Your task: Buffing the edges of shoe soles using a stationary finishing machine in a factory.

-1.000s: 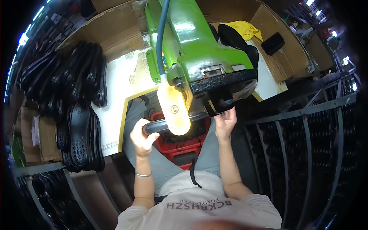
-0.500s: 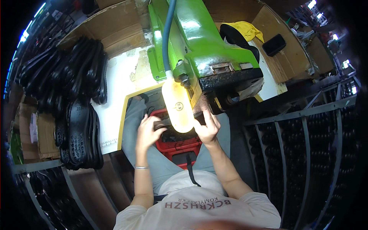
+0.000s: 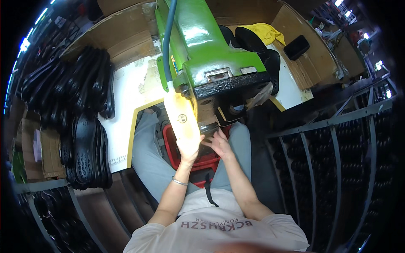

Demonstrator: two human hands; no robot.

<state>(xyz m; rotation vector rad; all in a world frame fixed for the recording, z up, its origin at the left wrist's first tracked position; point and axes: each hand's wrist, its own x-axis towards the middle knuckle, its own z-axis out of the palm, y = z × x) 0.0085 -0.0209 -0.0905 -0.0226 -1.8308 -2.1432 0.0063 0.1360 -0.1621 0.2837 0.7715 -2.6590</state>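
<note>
Dark sole-like piece (image 3: 209, 127) is sitting right below the head of the green machine (image 3: 221, 50), over the red crate (image 3: 170, 145) between the knees. Left hand (image 3: 188, 148) is up against the glowing lamp (image 3: 181, 111), fingertips lost in the glare, so can't tell if it's gripping anything. Right hand (image 3: 219, 145) has its fingers loosely spread by the piece's lower edge; can't tell if it's pinched. Black soles (image 3: 88, 154) are stacked off left, btw.

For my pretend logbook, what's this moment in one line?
left hand: partly behind lamp, grip unclear; right hand: near dark piece; red crate: underneath
</note>
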